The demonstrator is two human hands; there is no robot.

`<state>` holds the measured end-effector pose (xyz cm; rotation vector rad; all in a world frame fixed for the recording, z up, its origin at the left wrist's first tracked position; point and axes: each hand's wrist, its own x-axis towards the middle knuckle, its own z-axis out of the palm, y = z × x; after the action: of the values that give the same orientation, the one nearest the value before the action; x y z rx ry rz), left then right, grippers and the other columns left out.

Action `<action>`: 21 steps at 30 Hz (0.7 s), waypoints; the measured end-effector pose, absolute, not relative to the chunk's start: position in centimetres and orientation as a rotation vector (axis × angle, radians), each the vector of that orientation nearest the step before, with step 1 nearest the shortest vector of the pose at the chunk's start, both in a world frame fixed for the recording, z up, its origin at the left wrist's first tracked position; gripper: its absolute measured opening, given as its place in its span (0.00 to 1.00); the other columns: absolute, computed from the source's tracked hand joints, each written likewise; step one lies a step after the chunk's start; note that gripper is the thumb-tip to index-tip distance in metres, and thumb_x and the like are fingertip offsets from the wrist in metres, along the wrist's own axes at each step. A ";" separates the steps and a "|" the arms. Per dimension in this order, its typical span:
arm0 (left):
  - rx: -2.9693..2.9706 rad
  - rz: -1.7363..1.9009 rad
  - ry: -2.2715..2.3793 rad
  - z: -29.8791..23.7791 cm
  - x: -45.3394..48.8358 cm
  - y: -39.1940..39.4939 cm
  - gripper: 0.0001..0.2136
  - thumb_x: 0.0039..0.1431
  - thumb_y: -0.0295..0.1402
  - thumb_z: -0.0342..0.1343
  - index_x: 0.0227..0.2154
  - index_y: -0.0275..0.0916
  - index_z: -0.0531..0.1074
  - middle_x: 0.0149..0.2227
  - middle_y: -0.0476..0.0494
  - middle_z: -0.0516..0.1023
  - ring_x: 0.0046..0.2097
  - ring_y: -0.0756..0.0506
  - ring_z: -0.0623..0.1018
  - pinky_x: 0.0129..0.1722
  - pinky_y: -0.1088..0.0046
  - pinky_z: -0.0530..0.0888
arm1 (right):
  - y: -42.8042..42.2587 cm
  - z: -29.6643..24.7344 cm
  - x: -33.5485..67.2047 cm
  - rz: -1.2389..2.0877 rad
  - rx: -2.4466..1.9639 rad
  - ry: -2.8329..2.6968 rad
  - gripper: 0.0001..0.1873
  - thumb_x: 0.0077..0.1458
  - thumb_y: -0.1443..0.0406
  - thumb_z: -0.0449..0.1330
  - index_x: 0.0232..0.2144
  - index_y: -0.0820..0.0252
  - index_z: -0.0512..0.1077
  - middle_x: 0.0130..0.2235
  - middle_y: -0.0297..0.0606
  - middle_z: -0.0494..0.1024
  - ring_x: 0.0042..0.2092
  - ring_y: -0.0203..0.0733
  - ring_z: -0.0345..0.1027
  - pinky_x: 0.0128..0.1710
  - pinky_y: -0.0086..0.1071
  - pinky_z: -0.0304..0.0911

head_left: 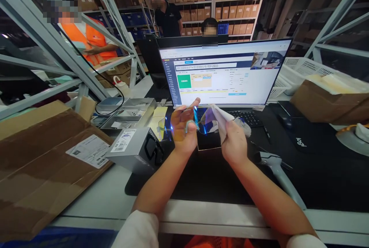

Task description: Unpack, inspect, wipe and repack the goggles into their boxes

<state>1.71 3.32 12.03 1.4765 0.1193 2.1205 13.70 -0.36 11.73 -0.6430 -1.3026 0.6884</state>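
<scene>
A see-through tinted goggle lens (pixel 206 125), with blue and amber reflections, is held up in front of the monitor. My left hand (pixel 186 140) grips it near its middle, thumb on the near side and fingers seen through the tint. My right hand (pixel 235 142) is closed on a white cloth (pixel 219 120), which covers the lens's right end. Left of my left forearm stands a grey box (pixel 129 152) with a black goggle picture and a label. Behind my right hand lies a crumpled clear plastic bag (pixel 242 125).
A monitor (pixel 219 75) stands behind my hands, with a keyboard (pixel 248 118) below it. A barcode scanner (pixel 281 175) lies right of my forearm, a mouse (pixel 285 120) beyond. At left are a large carton (pixel 46 179) and a grey tray (pixel 135 115). Co-workers are behind.
</scene>
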 end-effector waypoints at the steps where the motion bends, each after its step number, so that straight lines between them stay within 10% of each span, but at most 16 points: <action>1: 1.480 2.118 0.118 12.1 1.6 3.3 0.17 0.64 0.45 0.61 0.54 0.54 0.72 0.53 0.48 0.81 0.61 0.41 0.76 0.65 0.57 0.68 | -0.4 11.8 13.6 0.774 -0.591 -1.261 0.24 0.72 0.56 0.47 0.58 0.60 0.74 0.59 0.45 0.76 0.63 0.52 0.68 0.64 0.49 0.64; 11: 1.426 2.099 0.221 12.6 1.2 2.2 0.18 0.62 0.51 0.61 0.52 0.56 0.71 0.51 0.51 0.81 0.57 0.40 0.79 0.65 0.53 0.70 | -2.8 12.8 13.2 0.568 -0.605 -1.360 0.24 0.72 0.59 0.45 0.61 0.60 0.72 0.63 0.44 0.73 0.65 0.52 0.65 0.67 0.50 0.61; 17: 1.415 2.045 0.155 13.1 1.4 1.5 0.16 0.62 0.46 0.62 0.52 0.58 0.72 0.52 0.52 0.80 0.52 0.44 0.82 0.56 0.63 0.78 | -2.8 11.5 12.9 0.092 -0.532 -1.707 0.24 0.70 0.62 0.46 0.62 0.55 0.70 0.60 0.45 0.75 0.69 0.57 0.58 0.72 0.64 0.35; 21: 1.424 2.140 0.191 13.0 1.4 2.0 0.18 0.60 0.48 0.64 0.52 0.57 0.72 0.50 0.50 0.81 0.51 0.44 0.82 0.57 0.63 0.77 | -1.4 10.9 13.1 0.109 -0.690 -1.561 0.24 0.71 0.65 0.44 0.64 0.55 0.67 0.60 0.46 0.75 0.69 0.55 0.58 0.70 0.62 0.45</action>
<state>1.37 2.04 13.01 1.4242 0.1912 2.1397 13.06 -1.43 10.90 -0.6905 -1.5611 0.1088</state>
